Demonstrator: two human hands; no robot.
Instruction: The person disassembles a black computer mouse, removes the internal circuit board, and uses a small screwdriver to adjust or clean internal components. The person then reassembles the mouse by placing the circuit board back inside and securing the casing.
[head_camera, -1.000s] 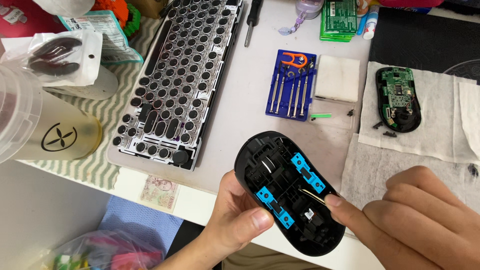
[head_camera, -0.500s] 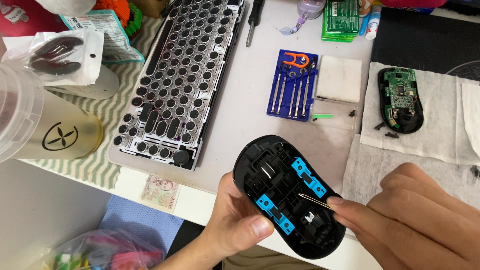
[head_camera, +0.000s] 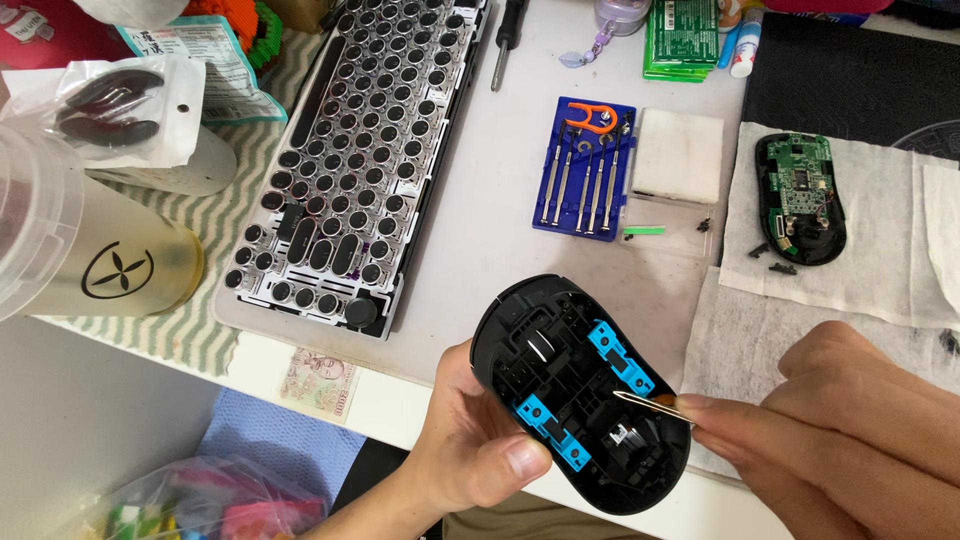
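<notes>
Black mouse shell (head_camera: 570, 390) gripped in left hand (head_camera: 470, 450), right hand (head_camera: 850, 420) fingers pinching tweezers (head_camera: 650, 403) inside it

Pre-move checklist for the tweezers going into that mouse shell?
1. Left hand supports the black mouse shell, thumb on its lower edge: ok.
2. Shell's open inside faces the camera: ok.
3. Right hand pinches the tweezers: ok.
4. Tweezer tip is over the shell's inside, near a blue clip: ok.
5. Tip holding anything: cannot tell.
6. Loose screws sit on the paper towel, away from the hands: ok.
</notes>
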